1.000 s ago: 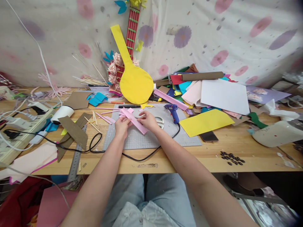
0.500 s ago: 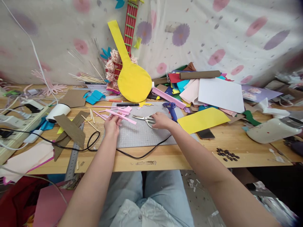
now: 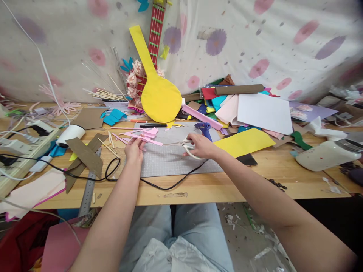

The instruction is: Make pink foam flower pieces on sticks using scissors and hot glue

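My left hand [image 3: 134,149] pinches a pink foam strip [image 3: 146,138] and holds it level just above the grey cutting mat [image 3: 170,160]. My right hand [image 3: 200,146] is closed round the white handles of a pair of scissors [image 3: 183,145]. The blades point left toward the free end of the strip, a short way from it. More thin pink strips [image 3: 124,129] lie on the mat's far left corner. A blue glue gun [image 3: 204,129] stands just behind my right hand, its black cord [image 3: 170,184] running across the front of the mat.
A yellow foam guitar shape [image 3: 159,94] leans on the flowered cloth behind. Coloured sheets [image 3: 263,111] are piled at the back right, with a yellow sheet [image 3: 244,142] and a phone [image 3: 247,160] nearer. Brown card pieces [image 3: 84,153], a steel ruler [image 3: 87,189] and a power strip [image 3: 17,158] lie left.
My right hand let go of the pink strip, reached right to the scissors, took them up and brought them toward the strip. My left hand lifted the strip and kept hold of it.
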### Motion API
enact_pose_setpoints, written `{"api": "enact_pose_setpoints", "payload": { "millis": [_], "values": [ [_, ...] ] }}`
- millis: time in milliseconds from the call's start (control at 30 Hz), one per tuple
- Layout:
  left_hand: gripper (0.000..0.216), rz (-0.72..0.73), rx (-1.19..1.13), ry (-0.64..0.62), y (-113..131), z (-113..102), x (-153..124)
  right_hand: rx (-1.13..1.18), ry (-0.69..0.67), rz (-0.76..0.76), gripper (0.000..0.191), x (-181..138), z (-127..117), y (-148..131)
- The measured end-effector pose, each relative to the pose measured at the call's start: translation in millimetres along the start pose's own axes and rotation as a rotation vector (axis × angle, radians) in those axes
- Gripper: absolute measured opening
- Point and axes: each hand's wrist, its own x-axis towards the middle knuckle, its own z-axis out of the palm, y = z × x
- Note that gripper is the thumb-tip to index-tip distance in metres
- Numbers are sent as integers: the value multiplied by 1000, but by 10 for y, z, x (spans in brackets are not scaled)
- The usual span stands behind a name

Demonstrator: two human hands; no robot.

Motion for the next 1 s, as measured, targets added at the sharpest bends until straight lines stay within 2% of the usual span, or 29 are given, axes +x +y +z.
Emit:
{"api": "enact_pose_setpoints", "payload": {
  "millis": [167, 267, 467, 633, 833, 1000],
  "values": [
    [16, 4, 16, 32, -12, 32, -7, -140, 35, -19, 50, -20, 70, -69],
    [16, 14, 44, 35, -14, 45, -17, -139, 17, 9, 52, 16, 107, -148],
    [15, -11, 47, 31, -7, 49, -39, 16, -202, 138, 55, 140, 145, -207],
    [13, -16, 41, 19, -3, 26, -25, 189, -337, 129, 55, 242, 77, -173],
    [14, -33, -18, 16, -2, 17, -24, 440, -575, 92, 55, 289, -56, -209],
    [15, -38, -55, 20, -8, 23, -16, 459, -637, 98, 57, 337, -98, -231]
  ]
}}
